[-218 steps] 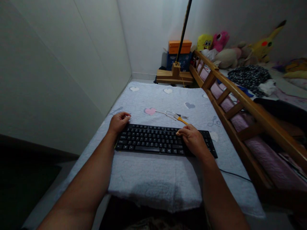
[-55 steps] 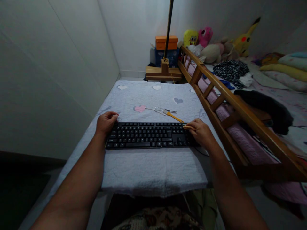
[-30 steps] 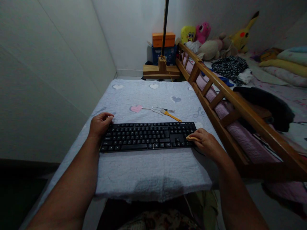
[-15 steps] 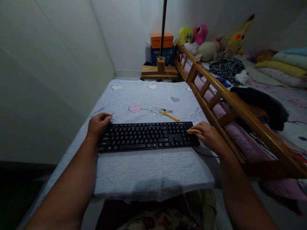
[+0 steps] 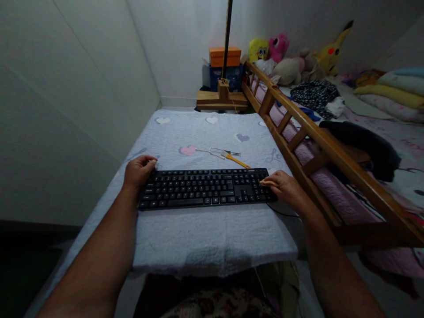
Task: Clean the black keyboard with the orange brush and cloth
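Observation:
A black keyboard (image 5: 205, 188) lies across a pale blue quilted cover (image 5: 212, 234) with heart patches. My left hand (image 5: 138, 171) is curled over the keyboard's left end, gripping it. My right hand (image 5: 285, 188) rests at the keyboard's right end with fingers closed on a small tan cloth or pad (image 5: 266, 182) pressed against the number keys. Beyond the keyboard lie a yellow-handled tool (image 5: 236, 159) and a thin metal tool (image 5: 215, 152).
A wooden bed rail (image 5: 318, 141) runs along the right, with bedding, dark clothes and plush toys (image 5: 288, 57) behind it. A wooden stand with a dark pole (image 5: 224, 90) and orange and blue boxes (image 5: 225, 64) sit at the far end. A white wall closes the left.
My right hand with the tan pad has moved from the keyboard's middle to its right end, shifting over the number keys. My left hand stays on the left end.

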The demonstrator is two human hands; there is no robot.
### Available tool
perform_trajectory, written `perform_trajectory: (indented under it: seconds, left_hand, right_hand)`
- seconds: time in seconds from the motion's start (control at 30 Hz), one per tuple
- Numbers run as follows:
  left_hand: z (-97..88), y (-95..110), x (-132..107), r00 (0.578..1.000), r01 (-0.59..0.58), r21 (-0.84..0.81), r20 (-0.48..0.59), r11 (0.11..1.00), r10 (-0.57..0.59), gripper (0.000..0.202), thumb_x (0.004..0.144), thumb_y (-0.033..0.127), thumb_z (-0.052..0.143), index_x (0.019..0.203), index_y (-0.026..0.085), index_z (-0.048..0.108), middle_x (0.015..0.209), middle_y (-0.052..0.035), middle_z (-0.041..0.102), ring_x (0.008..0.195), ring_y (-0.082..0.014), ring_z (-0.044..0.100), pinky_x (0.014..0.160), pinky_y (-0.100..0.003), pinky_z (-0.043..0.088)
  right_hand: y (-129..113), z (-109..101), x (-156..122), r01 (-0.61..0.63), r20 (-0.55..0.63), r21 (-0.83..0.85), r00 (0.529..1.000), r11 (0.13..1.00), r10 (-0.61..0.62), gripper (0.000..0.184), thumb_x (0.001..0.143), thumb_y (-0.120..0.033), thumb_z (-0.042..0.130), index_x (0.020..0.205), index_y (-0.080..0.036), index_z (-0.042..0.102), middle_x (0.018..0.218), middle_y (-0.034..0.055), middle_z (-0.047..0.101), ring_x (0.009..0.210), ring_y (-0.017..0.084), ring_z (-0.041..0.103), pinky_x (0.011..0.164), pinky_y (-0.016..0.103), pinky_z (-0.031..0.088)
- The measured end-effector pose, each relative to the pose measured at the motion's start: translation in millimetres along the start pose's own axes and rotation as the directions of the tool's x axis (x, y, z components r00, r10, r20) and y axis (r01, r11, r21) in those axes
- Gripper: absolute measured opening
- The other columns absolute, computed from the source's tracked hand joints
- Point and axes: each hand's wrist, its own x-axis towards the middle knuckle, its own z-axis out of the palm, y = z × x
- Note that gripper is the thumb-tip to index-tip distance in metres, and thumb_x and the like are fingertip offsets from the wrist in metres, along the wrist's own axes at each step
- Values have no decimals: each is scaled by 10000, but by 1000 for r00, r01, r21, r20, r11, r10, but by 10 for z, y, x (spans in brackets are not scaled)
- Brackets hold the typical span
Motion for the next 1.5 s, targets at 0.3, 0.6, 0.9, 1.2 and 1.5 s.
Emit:
perform_trajectory:
  seconds: [0.3,0.6,0.9,1.2,1.5]
  left_hand:
    - [-3,21,-5,1000,19,-6,1,1000,-19,256,724,423,672,863,212,713,672,-2,641,667,-198,588,696,-314,467]
    - [-17,2,-15,1000,-10,-8,18,1000,10,289,745,429,682,911,195,714,690,9,642,680,-194,574,715,-319,456]
    - [-20,60,-43,1000,0,-6,11,1000,0,292,724,451,671,884,209,700,701,-7,652,694,-206,580,717,-326,457]
    - [-16,16,-11,1000,12,5,6,1000,-12,314,716,461,670,893,204,708,684,3,639,687,-203,577,718,-324,451]
    - [-14,20,-9,1000,4,8,9,1000,-4,284,732,425,667,897,197,712,695,3,643,691,-206,579,704,-321,442]
  right_hand:
    - [-54,-9,-347,18,33,25,999,1000,-18,202,982,-248,658,1034,-244,853,973,79,732,903,205,728,831,303,575]
    - [-138,-313,-310,11,120,89,993,996,-22,200,987,-274,668,1012,-273,866,998,65,772,916,202,744,854,298,577]
    - [85,-83,291,-55,-147,-24,988,998,51,197,960,-229,664,978,-226,860,1010,100,772,967,229,716,901,328,546]
    - [191,-83,-22,-28,-37,-17,999,999,28,210,962,-229,664,1018,-251,865,1000,82,775,947,209,733,884,312,568]
    - [133,-8,-449,-6,-45,-28,999,1000,5,205,974,-238,643,1002,-248,846,963,75,731,881,206,733,819,315,586]
